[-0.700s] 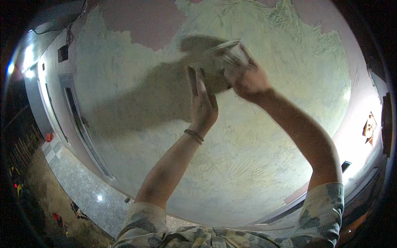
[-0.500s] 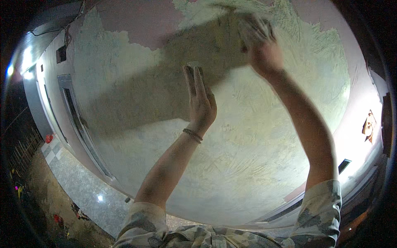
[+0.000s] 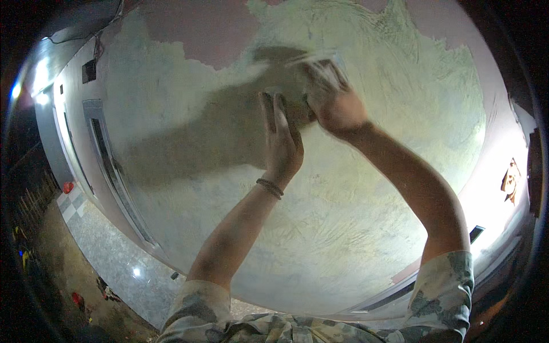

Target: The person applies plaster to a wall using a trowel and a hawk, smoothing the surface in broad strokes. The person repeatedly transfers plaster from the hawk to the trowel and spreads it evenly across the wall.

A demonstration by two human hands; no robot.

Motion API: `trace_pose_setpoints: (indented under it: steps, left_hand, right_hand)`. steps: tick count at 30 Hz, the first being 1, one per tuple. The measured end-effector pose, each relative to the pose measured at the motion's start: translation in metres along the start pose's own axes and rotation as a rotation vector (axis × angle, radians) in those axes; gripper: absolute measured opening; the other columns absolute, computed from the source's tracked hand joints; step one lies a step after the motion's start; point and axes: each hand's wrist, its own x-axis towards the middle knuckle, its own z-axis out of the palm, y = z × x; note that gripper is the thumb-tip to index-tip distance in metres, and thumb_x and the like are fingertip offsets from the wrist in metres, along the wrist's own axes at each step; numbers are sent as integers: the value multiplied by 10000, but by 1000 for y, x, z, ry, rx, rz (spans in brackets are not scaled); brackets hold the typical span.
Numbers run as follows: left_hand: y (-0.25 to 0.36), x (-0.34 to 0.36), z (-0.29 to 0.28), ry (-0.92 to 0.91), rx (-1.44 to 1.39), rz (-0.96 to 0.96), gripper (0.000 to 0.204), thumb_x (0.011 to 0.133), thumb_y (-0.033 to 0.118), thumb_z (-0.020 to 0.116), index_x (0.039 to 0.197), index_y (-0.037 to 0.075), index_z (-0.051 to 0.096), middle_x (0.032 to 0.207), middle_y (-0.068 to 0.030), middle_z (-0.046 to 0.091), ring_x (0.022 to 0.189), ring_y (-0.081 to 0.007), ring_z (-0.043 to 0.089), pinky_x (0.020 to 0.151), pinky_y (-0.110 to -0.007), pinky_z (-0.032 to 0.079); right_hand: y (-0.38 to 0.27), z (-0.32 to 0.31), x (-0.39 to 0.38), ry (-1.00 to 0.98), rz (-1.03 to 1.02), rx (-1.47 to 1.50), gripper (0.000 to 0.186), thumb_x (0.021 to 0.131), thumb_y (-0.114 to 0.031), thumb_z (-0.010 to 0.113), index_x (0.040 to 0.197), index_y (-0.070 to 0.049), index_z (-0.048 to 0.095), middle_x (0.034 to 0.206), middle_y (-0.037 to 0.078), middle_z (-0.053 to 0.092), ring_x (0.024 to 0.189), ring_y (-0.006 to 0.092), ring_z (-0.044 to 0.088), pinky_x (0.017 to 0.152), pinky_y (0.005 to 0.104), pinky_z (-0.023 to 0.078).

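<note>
A wall [image 3: 343, 200] coated unevenly with pale greenish-white filler fills the middle of the view. My left hand [image 3: 281, 143], with a dark bracelet at its wrist, is raised before it with fingers pointing up. A small pale lump shows at those fingertips; whatever lies in the hand is mostly hidden. Up and to the right, my right hand [image 3: 337, 103] is close to the wall, its whitish fingers smeared by motion. Pale streaks run across its fingertips, and I cannot make out what causes them. The two hands are near each other but apart.
Pinkish bare wall [image 3: 206, 34] borders the coating at the top. A framed door or window [image 3: 103, 143] stands at the left, above a shiny tiled floor [image 3: 126, 257]. A red object [image 3: 68, 187] sits farther off. Bright light falls on the right-hand wall [image 3: 492, 194].
My right hand has swept down and left, closer to my left hand, with its elbow bending more. My left hand has barely moved. The dark shadow on the wall has become shorter.
</note>
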Motion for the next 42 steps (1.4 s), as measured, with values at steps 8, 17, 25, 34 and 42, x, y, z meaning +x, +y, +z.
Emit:
trace_pose_setpoints:
  steps: [8,17,25,34,42]
  left_hand:
    - [-1,-2,-2,-25,24,-34,707,999,-11,399,1628,41,81,1685,-264,-19,1560,-444,10,1267,-535,176]
    - [-2,-3,2,19,-20,15,745,976,-59,416,1630,52,77,1676,-289,-12,1561,-440,10,1267,-526,185]
    - [0,-9,-7,-43,-69,-31,716,1005,11,430,1617,-10,61,1672,-301,-16,1564,-432,-11,1279,-524,102]
    - [-2,-13,-13,-49,-62,1,647,1077,151,361,1605,-45,44,1671,-299,-16,1561,-438,-7,1280,-528,106]
    - [-2,-19,-14,-35,-76,-28,649,1056,106,396,1600,-68,88,1680,-270,91,1569,-412,60,1275,-496,82]
  right_hand:
    - [19,-84,79,17,115,-341,572,920,-143,593,1484,-118,503,1558,106,465,1480,235,378,1292,493,133]
    - [27,-78,45,-439,159,-348,517,1016,-262,509,1529,-215,459,1580,30,455,1495,278,359,1255,448,277]
    - [-35,-79,1,-536,155,67,485,938,-201,567,1408,-85,579,1600,144,378,1511,362,287,1267,494,209]
    - [-1,-64,-23,-204,347,-37,552,923,-230,613,1461,-137,535,1495,144,524,1421,360,431,1220,511,296]
    - [-41,-52,-79,-423,-2,11,477,911,-180,577,1366,-42,614,1534,154,493,1496,290,356,1282,527,180]
